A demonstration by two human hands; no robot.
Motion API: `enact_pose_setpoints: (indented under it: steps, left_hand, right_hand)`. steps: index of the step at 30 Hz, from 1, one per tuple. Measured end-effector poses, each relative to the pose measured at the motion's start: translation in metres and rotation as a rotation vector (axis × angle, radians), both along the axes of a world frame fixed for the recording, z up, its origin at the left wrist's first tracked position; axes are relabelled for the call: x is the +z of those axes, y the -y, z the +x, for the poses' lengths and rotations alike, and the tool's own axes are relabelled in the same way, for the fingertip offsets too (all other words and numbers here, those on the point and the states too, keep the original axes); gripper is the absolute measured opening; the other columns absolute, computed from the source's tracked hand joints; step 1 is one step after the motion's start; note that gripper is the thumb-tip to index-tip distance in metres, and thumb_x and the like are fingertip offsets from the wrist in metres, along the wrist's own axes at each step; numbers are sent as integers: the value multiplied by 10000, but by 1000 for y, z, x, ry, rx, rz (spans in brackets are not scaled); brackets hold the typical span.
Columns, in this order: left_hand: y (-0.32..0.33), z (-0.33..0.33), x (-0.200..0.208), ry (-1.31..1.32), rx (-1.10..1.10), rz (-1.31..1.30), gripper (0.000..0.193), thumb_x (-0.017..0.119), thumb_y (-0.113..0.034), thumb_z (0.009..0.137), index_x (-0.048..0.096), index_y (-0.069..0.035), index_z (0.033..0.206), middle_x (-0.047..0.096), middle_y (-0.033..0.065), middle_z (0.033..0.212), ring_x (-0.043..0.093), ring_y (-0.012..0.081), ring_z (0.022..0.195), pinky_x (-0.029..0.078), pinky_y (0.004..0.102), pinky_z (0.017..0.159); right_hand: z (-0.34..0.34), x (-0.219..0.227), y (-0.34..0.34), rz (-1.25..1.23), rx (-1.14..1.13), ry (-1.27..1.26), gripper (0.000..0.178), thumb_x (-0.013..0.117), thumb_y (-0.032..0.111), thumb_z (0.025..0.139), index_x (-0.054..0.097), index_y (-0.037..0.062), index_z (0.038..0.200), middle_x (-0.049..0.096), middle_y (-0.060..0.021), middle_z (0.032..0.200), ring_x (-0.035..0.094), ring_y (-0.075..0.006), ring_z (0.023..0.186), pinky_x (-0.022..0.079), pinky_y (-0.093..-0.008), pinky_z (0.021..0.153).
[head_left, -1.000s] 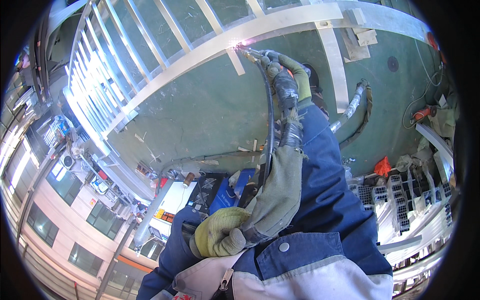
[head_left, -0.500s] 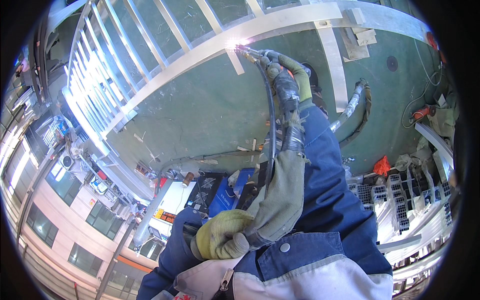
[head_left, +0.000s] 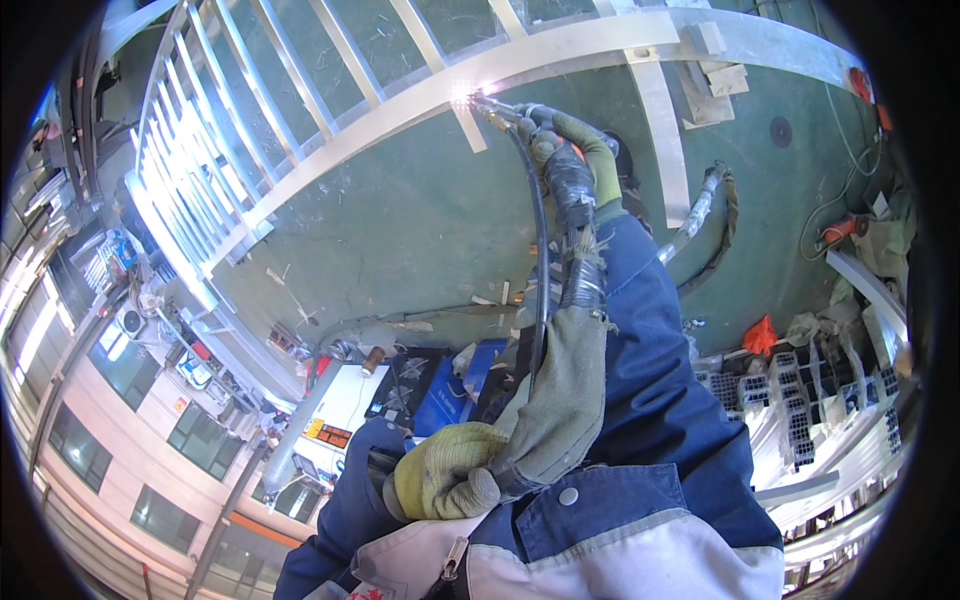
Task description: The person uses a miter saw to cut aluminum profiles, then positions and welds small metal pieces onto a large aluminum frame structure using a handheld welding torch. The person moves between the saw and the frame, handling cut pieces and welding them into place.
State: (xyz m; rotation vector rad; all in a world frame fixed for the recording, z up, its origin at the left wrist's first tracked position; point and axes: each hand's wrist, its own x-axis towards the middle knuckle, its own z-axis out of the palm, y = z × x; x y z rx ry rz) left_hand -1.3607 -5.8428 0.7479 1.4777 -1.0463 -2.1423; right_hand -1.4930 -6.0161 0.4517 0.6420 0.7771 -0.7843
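My gloved right hand (head_left: 590, 150) is closed around a welding torch (head_left: 505, 113). The torch tip points left at a bright arc (head_left: 462, 92) on the lower edge of a curved silver metal rail (head_left: 385, 118), just where a short metal stub (head_left: 468, 130) meets it. From the torch a thick cable (head_left: 575, 200), wrapped in dark tape and then a grey-green cloth sleeve, runs back toward my chest. There my left hand (head_left: 445, 470), in a yellow-green glove, is closed around the sleeved cable. A thinner black hose (head_left: 543, 260) hangs alongside.
Several parallel bars (head_left: 285, 60) join the rail on its far side. A flat metal leg (head_left: 660, 140) extends toward me at right. Metal blocks (head_left: 708, 75) lie by the rail, and another wrapped hose (head_left: 695, 220) lies on the green floor. Gridded profiles (head_left: 790, 390) are stacked at lower right.
The bright arc and torch tip have shifted slightly left along the rail. My left hand keeps its hold on the cable near my chest.
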Motion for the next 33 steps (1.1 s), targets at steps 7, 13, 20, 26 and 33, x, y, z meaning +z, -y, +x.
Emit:
enact_pose_setpoints:
  steps: [7,13,20,26,33]
  left_hand:
    - [-21,-9,4,-116,64,162,291,695,-224,947,694,23,1100,686,195,1084,668,383,986,537,417,875]
    - [-42,-10,1,-120,25,124,405,719,-325,941,684,39,1115,687,213,1065,669,388,989,544,418,881]
    - [-7,-21,12,-497,268,407,935,665,-663,907,478,87,1434,649,179,1282,621,305,1209,458,374,1065]
    - [-2,-38,30,-733,736,600,1027,730,-712,814,413,7,1475,613,136,1266,623,239,1136,489,380,1026]
    - [4,-35,55,-750,996,518,885,786,-580,843,424,-15,1421,542,86,1271,561,153,1126,494,330,979]
  right_hand:
    - [12,0,-14,-45,28,-9,216,646,169,972,635,-32,1053,704,-154,833,693,-253,605,642,-356,575]
    - [-16,16,-13,-35,124,-22,286,653,185,979,581,-58,1112,703,-167,861,683,-256,601,643,-340,575]
    - [-24,51,8,20,180,147,327,647,185,985,548,-61,1176,708,-221,987,697,-249,661,640,-318,578]
    - [9,100,29,-122,321,229,386,654,258,989,593,-79,1166,676,-116,876,657,-185,628,624,-299,592]
    - [64,166,22,-435,474,-4,334,705,303,956,645,15,1113,685,-72,846,683,-176,633,586,-298,572]
